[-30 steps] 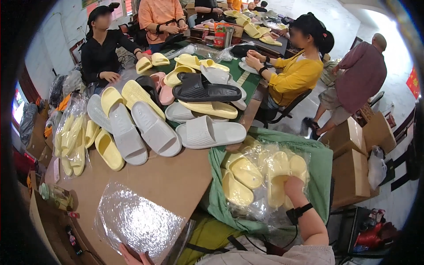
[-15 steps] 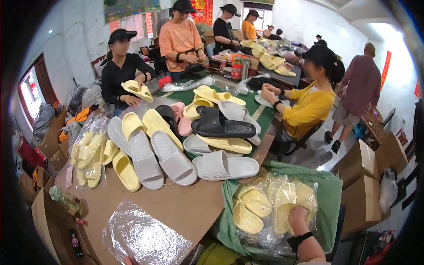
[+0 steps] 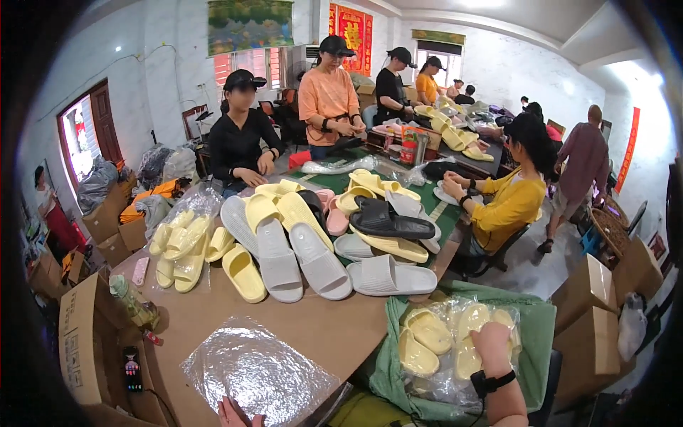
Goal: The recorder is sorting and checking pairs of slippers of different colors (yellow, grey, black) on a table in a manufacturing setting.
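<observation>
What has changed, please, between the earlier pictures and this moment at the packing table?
Mostly the view: the head lifted, so the table slid down the picture and more of the room shows. The right hand stays on the clear plastic bag of yellow foam slippers in the green cloth bin. The left hand stays at the empty clear plastic bag. The slippers on the brown table lie as before.

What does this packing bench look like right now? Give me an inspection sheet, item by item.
Surface: brown table, green cloth at its far end.
Job's things: bagged yellow slippers on the green sack; clear plastic bag flat on the table.
Clutter: loose grey and yellow slippers, black slipper, bottle, phone.
Hands: right hand rests on the bagged slippers; left hand touches the bag's near edge.
Cables: one by the phone.
Surroundings: seated co-workers, cardboard boxes.
</observation>
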The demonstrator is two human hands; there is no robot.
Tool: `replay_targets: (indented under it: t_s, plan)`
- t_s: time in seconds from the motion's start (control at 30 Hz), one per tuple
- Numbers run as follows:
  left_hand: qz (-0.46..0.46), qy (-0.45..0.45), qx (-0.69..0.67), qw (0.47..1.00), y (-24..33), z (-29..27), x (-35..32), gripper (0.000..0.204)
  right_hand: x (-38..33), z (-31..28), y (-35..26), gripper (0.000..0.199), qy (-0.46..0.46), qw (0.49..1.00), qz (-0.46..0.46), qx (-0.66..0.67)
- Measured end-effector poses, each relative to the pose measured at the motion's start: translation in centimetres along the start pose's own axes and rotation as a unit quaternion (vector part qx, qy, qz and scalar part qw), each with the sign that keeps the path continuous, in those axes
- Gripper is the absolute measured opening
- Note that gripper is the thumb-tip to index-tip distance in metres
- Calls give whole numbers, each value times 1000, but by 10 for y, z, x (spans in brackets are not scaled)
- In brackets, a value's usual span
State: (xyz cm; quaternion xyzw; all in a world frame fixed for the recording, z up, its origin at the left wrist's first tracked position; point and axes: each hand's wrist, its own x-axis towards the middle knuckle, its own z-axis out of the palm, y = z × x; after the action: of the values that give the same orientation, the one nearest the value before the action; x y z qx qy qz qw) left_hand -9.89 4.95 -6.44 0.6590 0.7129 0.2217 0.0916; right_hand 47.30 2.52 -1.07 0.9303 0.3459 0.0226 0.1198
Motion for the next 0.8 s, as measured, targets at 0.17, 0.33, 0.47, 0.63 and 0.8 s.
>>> replay_targets:
  t_s: [0.17, 0.33, 0.47, 0.63, 0.8]
  plan:
    - [13, 11, -7, 1000, -2, 0, -2, 84, -45, -51, -69, 45, 119, 952, -187, 212]
    - [23, 25, -4, 999, -5, 0, -1, 82, -72, -49, -151, 30, 60, 855, -396, 329]
    - [34, 37, -1, 999, -11, 4, -1, 82, -76, -19, -219, 28, 57, 811, -509, 283]
    - [31, 30, 8, 999, -7, 2, -1, 84, -79, 15, -276, 27, 106, 734, -541, 396]
    - [18, 35, 2, 999, -5, 2, -2, 85, -74, 27, -288, 17, 21, 724, -482, 492]
